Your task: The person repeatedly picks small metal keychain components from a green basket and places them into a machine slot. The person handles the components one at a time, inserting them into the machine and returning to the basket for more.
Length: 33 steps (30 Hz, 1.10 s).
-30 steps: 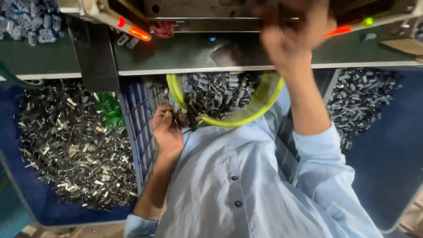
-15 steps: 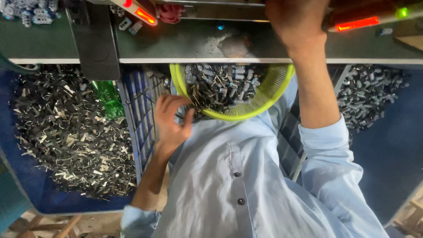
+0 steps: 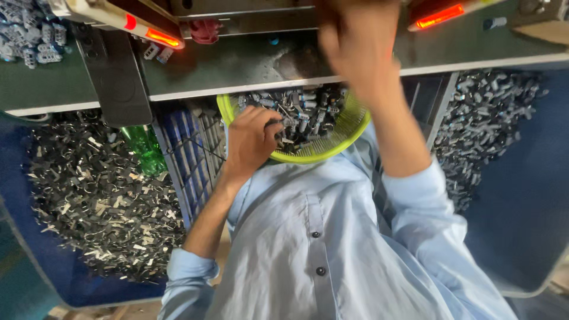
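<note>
Small metal parts (image 3: pixel 299 115) are pinched by the left hand (image 3: pixel 252 139) at the yellow basket's (image 3: pixel 320 155) left rim, while the raised, blurred right hand's (image 3: pixel 358 44) grip cannot be told.

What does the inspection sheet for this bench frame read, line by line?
Surface: dark green bench, worn patch near the middle.
Job's things: yellow-green basket of small metal parts on the lap.
Clutter: grey parts heaped in blue bins left and right; green bottle; blue crate.
Hands: left hand in the basket, fingers curled on parts; right hand raised at the machine, blurred.
Cables: nothing seen.
Surroundings: machine with red lights above the bench.
</note>
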Tool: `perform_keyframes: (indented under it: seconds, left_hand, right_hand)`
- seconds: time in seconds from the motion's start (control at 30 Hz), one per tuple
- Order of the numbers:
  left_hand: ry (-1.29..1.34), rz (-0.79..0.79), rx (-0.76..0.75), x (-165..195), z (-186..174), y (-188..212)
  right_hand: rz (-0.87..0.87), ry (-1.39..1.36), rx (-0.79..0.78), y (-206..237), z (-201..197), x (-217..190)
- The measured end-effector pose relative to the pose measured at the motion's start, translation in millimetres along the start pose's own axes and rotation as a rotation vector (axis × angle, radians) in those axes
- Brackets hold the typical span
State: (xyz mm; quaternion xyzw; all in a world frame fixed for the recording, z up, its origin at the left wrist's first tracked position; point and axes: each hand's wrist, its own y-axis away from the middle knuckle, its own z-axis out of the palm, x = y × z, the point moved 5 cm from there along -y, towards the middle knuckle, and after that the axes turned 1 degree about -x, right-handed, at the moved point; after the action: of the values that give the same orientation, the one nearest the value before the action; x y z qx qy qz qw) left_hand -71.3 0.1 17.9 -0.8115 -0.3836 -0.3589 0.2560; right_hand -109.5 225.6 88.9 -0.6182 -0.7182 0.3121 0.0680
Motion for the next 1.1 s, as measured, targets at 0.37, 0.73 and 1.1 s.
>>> perform_keyframes:
  seconds: [0.37, 0.73, 1.1]
  left_hand:
    - [0.067, -0.082, 0.146, -15, 18, 10]
    - [-0.086, 0.121, 0.122, 1, 18, 2]
    - [-0.088, -0.138, 0.058, -15, 32, 17]
  right_hand:
    - [0.547, -0.658, -0.253, 135, 41, -69]
    - [0.758, -0.732, -0.183, 154, 59, -60]
    - [0.793, -1.026, 0.142, 153, 33, -18]
